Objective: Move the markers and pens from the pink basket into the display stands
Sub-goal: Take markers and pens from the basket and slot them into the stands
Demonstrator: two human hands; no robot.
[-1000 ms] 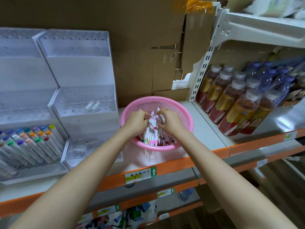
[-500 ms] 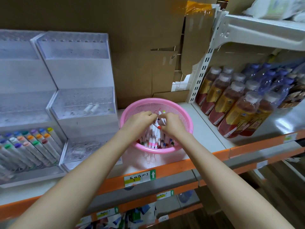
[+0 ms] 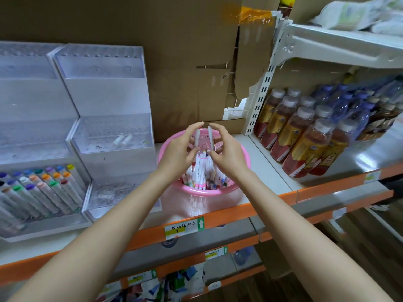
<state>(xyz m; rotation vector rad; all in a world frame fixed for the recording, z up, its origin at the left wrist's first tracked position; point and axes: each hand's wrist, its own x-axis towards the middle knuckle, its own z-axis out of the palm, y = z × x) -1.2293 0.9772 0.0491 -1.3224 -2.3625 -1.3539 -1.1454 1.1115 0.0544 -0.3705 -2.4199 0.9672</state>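
Head view: both hands pinching over the basket (image 3: 209, 191)

Left hand (image 3: 177, 154) pinches a grey pen (image 3: 197, 137) upright between thumb and fingers; right hand (image 3: 227, 156) pinches a second pen (image 3: 210, 138) likewise, just beside it. Both hang over the basket's 12 o'clock side. Loose markers (image 3: 202, 173) fill the basket. Stands (image 3: 113, 94) sit at its 9 o'clock, bottles (image 3: 305, 138) at 3.

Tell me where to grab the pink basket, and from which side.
Take the pink basket by its rolled rim at the near edge, from the front: the rim forms a lip to hook under, and the display stand crowds its left side. The left hand and right hand each hold a pen; free one first.
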